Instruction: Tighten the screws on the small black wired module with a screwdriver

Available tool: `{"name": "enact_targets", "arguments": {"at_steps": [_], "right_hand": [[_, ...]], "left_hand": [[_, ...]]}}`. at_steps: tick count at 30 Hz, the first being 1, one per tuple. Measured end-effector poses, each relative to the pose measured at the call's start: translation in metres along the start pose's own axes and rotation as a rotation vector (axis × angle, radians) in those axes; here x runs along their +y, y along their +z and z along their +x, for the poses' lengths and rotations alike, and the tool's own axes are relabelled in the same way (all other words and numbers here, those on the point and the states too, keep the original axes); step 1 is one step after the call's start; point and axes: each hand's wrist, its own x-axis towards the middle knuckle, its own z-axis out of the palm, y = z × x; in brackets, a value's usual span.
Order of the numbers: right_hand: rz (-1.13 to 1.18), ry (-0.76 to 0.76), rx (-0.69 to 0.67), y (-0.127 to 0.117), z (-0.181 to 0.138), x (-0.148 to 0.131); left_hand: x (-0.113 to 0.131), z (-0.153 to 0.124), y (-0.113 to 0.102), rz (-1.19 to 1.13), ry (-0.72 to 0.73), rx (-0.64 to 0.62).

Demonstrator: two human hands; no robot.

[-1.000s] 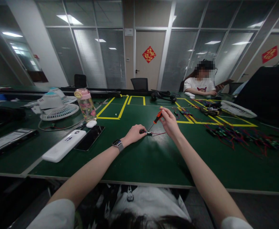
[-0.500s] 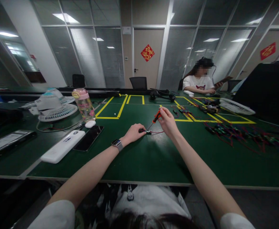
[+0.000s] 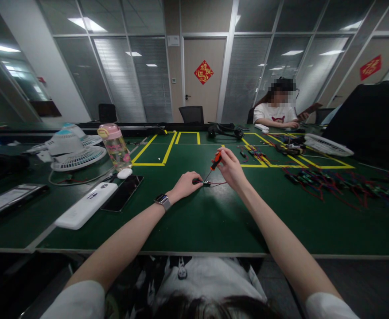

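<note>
In the head view, my right hand (image 3: 230, 167) is closed round the orange and black handle of a screwdriver (image 3: 216, 160). Its thin shaft slants down to the left, and the tip meets a small circuit board (image 3: 207, 183) with red and black wires. My left hand (image 3: 188, 183), a watch on its wrist, rests on the green table (image 3: 194, 226). Its fingers are closed on a small black part at the board's left end, and they cover some of it. Thin wires run from the board's right side under my right hand.
Left of my arms lie a white power bank (image 3: 87, 206), a black phone (image 3: 122, 193), a water bottle (image 3: 115, 147) and white fans (image 3: 78, 155). To the right spreads a heap of wired boards (image 3: 327, 184). A person (image 3: 277, 108) sits across the table, beyond a headset (image 3: 225, 132).
The screwdriver handle and the fingers on it have shifted slightly, with the tip still at the board. My left hand holds its place. The whole view has moved a little.
</note>
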Motion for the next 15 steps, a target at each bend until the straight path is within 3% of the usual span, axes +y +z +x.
{"name": "enact_targets", "arguments": {"at_steps": [7, 15], "right_hand": [[-0.045, -0.032, -0.023, 0.0014, 0.0, -0.0005], [-0.023, 0.03, -0.08, 0.0042, -0.0008, 0.002]], "left_hand": [[-0.0014, 0.0003, 0.0009, -0.021, -0.001, 0.004], [-0.0019, 0.0011, 0.0013, -0.022, 0.011, 0.004]]}}
